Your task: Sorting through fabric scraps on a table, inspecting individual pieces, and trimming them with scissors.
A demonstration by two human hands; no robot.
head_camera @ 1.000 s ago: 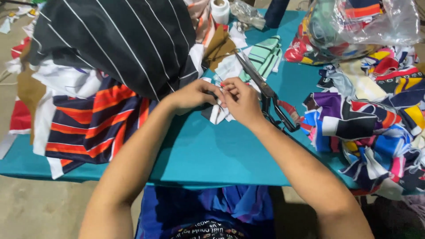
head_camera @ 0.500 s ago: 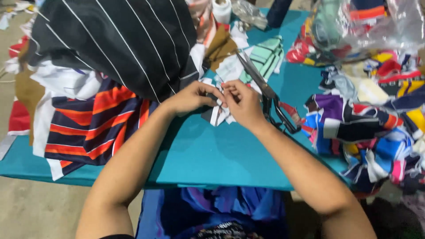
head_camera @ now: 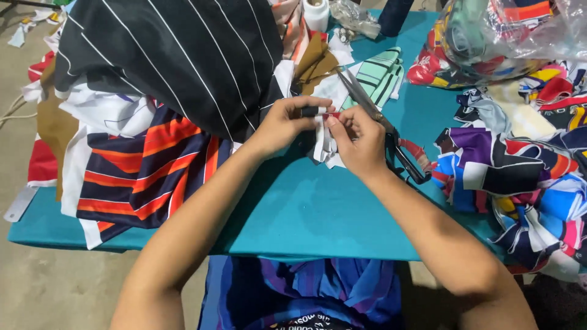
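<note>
My left hand and my right hand meet over the middle of a teal table. Between their fingertips they pinch a small narrow strip of cloth, dark with white and a bit of red. Under the hands lies a small heap of pale cloth scraps. A pair of large scissors rests on the table just right of my right hand, blades pointing away from me.
A big black cloth with thin white stripes lies at the left over navy and orange striped fabric. Colourful fabric pieces pile at the right, under a clear plastic bag. A green striped piece and a white spool sit behind.
Both hands have stayed together over the scraps, working the small strip between the fingertips. The view has shifted slightly; nothing else has moved.
</note>
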